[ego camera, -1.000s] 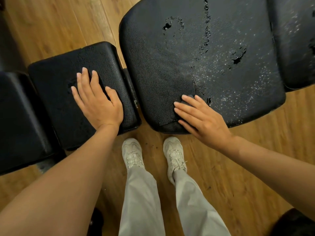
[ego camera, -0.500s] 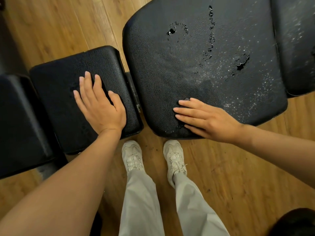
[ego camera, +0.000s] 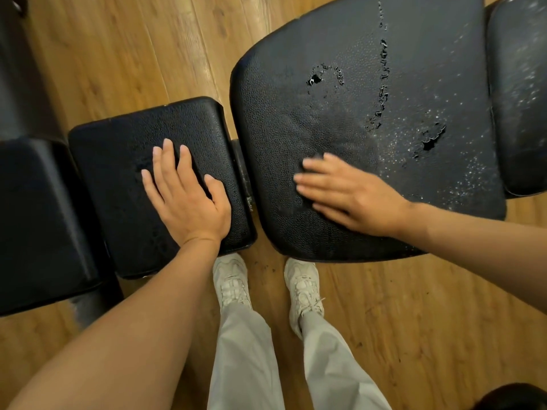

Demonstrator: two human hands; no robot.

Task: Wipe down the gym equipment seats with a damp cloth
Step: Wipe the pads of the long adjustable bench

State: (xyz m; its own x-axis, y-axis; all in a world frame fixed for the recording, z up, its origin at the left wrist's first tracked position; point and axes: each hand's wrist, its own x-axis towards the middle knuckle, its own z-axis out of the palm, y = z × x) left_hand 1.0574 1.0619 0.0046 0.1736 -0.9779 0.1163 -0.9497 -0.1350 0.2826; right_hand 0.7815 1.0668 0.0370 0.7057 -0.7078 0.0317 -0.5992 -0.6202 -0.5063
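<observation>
1. Left hand [ego camera: 183,199] lies flat, fingers straight and slightly spread, palm down on the small black seat pad [ego camera: 124,184] at centre left of the frame.
2. Right hand [ego camera: 349,193] is on the large black seat pad [ego camera: 355,119] at centre right, fingers stretched out and pointing left; it's motion-blurred.
3. A sliver of dark cloth [ego camera: 310,159] peeks out above the right fingertips, pressed flat under the hand; most of it is hidden, and I cannot tell its edges against the black vinyl.
4. The large pad is cracked and torn, with holes in the upper middle and at right, and pale specks scattered across its right side.
5. Another pad [ego camera: 521,93] sits at the far right edge, one more [ego camera: 38,220] at far left.
6. Below, pale sneakers [ego camera: 233,282] and light trousers [ego camera: 245,359] stand on the wooden floor [ego camera: 118,54].
</observation>
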